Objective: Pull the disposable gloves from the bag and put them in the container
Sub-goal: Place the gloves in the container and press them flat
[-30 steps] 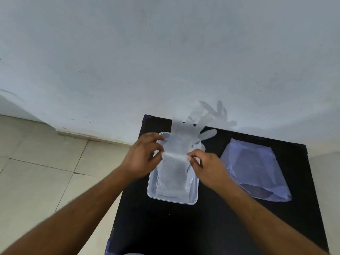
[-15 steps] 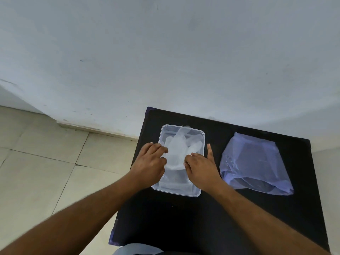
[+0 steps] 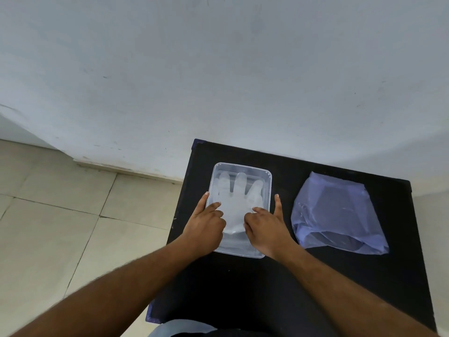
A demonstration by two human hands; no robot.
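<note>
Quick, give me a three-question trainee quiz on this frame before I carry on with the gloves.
1. True or false: the translucent disposable glove lies flat inside the clear rectangular plastic container.
2. On which side of that container does the bluish plastic bag lie: A left, B right, C behind?
3. What surface holds both?

Key
1. True; the left hand and right hand press it down.
2. B.
3. The black table.
</note>
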